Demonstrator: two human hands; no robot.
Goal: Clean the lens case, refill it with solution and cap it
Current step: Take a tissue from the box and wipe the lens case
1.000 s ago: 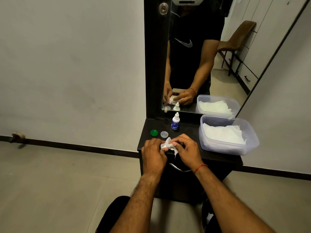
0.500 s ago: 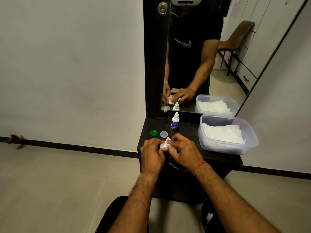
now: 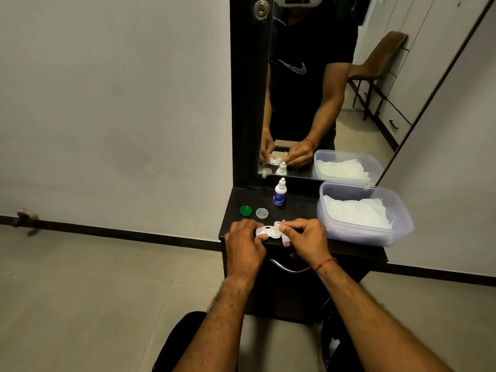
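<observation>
The white lens case [image 3: 269,231] lies uncapped across the gap between my hands, just above the dark dresser top [image 3: 300,205]. My left hand [image 3: 245,244] grips its left end. My right hand [image 3: 306,237] pinches a crumpled white tissue [image 3: 279,226] against the case's right well. A green cap [image 3: 245,210] and a clear cap [image 3: 262,212] lie on the top behind my left hand. A small solution bottle [image 3: 280,192] with a blue label stands upright farther back, near the mirror.
A clear plastic tub [image 3: 402,226] holding white tissues sits on the right of the dresser top. A tall mirror [image 3: 322,89] rises behind. A drawer handle [image 3: 288,268] is below my hands. Grey floor lies left.
My hands have spread slightly apart, so the case now shows between them. The tissue has shifted to the case's right well under my right fingers.
</observation>
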